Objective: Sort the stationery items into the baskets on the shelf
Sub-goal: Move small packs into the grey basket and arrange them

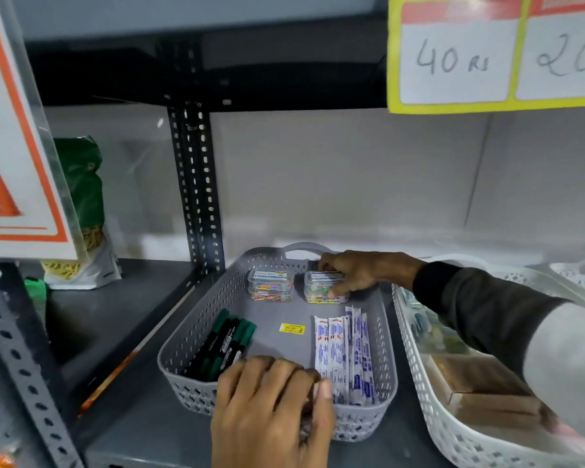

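Stationery sits mostly in the grey basket, centre of frame on the shelf: green and black markers at lower left of the basket, white-and-blue wrapped packs at lower right, two clear paper-clip boxes at the far end. Right hand reaches in from the right edge of frame, fingers closed around the right-hand clip box, which rests on the basket floor beside the left clip box. Left hand is at the near rim, bottom centre, thumb against the near ends of the wrapped packs; can't tell if it actually grips anything.

Risks, as I judge them:
- Clip boxes are near each other; sliding one could knock the other.
- If a box lid pops, loose clips would scatter across the basket, likely fall through the perforated walls.
- Left hand pressing the near rim could tip or drag the basket forward.
- Sleeve passes over the white basket at right; could snag its rim.

Writing: yellow sticker on the basket floor reads roughly "00.66", blurred. Price card upper right: "40 Rs", next to it "20…" cut off. Orange sign upper left ends "…UFF". Box labels unreadable.
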